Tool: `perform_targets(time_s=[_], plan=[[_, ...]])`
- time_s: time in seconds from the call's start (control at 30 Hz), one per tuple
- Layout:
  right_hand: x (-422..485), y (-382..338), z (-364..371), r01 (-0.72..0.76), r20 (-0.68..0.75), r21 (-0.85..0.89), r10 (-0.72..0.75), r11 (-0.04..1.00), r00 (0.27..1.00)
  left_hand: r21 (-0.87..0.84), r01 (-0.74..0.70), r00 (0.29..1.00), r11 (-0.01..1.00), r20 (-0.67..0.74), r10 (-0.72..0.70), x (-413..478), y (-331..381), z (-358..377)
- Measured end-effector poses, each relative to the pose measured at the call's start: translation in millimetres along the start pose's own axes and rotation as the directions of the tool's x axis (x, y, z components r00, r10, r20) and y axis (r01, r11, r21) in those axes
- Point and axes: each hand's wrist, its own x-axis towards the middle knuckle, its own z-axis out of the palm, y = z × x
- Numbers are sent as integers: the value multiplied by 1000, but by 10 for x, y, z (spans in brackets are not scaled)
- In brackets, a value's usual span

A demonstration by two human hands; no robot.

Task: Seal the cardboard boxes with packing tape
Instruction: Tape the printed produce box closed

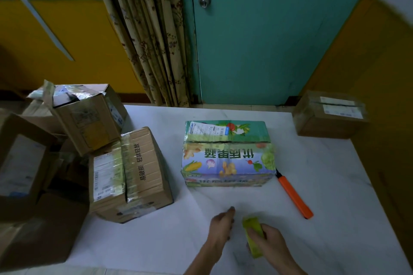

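Note:
A colourful box printed with vegetables stands in the middle of the white table, its top flaps closed with a seam showing. Near the front edge my right hand grips a yellow-green roll of packing tape. Just left of the roll, my left hand hovers with its fingers loosely curled and pointing forward, holding nothing that I can see. An orange-handled utility knife lies to the right of the printed box.
A taped brown box sits at the table's left, with a pile of several more cardboard boxes beyond it. Another brown box rests at the far right corner. A teal door and a curtain stand behind.

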Motion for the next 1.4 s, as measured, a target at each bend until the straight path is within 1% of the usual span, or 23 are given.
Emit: perform_targets(time_s=[0.03, 0.1, 0.17, 0.2, 0.27, 0.33, 0.43, 0.53, 0.6, 0.63, 0.7, 0.8, 0.87, 0.93, 0.97, 1.03, 1.1, 1.17, 1.23, 1.33, 1.4], plan=[[-9, 4, -24, -9, -4, -10, 9, 1000, 1000, -64, 80, 995, 995, 64, -76, 32, -5, 44], [5, -9, -66, -3, -27, -50, 1, 999, 1000, -140, 131, 986, 981, 121, -114, 77, 21, 144], [23, -46, -90, -8, -34, -60, 6, 998, 999, -214, 150, 986, 965, 106, -130, 151, 48, 268], [16, -84, -88, -10, -25, -48, 9, 999, 1000, -264, 141, 989, 954, 72, -127, 191, 59, 308], [-30, -165, -82, 2, -19, -37, -3, 999, 1000, -304, 126, 992, 944, 19, -126, 290, 34, 353], [-44, -177, -92, 17, -38, -49, -18, 999, 999, -311, 164, 986, 936, 38, -160, 305, 54, 390], [-48, -184, -117, -10, -49, -53, 7, 999, 999, -222, 250, 968, 942, 77, -239, 205, 156, 389], [-67, -207, -127, -1, -67, -33, -1, 999, 998, -176, 349, 937, 920, 97, -337, 307, 118, 393], [-101, -234, -147, 11, -75, -11, -12, 1000, 997, -178, 378, 924, 909, 139, -357, 329, 73, 402], [-123, -244, -169, 4, -65, -8, -4, 1000, 998, -170, 368, 926, 914, 157, -343, 334, 57, 413], [-160, -247, -224, -10, -62, -15, 9, 1000, 998, -124, 304, 946, 944, 153, -285, 294, 57, 411], [-230, -298, -331, 43, -72, -41, -46, 998, 996, -78, 151, 984, 985, 103, -143, 180, 144, 350], [-255, -372, -379, 85, -71, -34, -87, 996, 994, -130, 46, 994, 990, 103, -33, 78, 243, 281], [-327, -491, -417, 124, -57, -55, -127, 991, 990, -176, -101, 989, 979, 88, 117, -76, 347, 229], [-348, -533, -427, 159, -39, -105, -164, 982, 986, -192, -181, 979, 965, 61, 196, -148, 387, 196], [-426, -633, -462, 199, -12, -204, -205, 959, 979, -220, -296, 954, 930, -21, 298, -276, 473, 118], [-484, -721, -488, 219, 29, -315, -221, 924, 975, -257, -383, 924, 887, -131, 360, -391, 584, -5], [-486, -774, -537, 215, 19, -441, -230, 872, 973, -307, -467, 882, 829, -229, 412, -500, 720, -157], [-485, -793, -581, 175, -18, -483, -209, 858, 978, -312, -556, 827, 770, -297, 477, -603, 826, -260], [-493, -922, -621, 176, -2, -500, -204, 848, 979, -270, -646, 755, 714, -357, 549, -766, 908, -352], [-513, -1033, -714, 173, 0, -518, -202, 838, 979, -320, -695, 708, 644, -462, 535, -839, 1034, -529]])
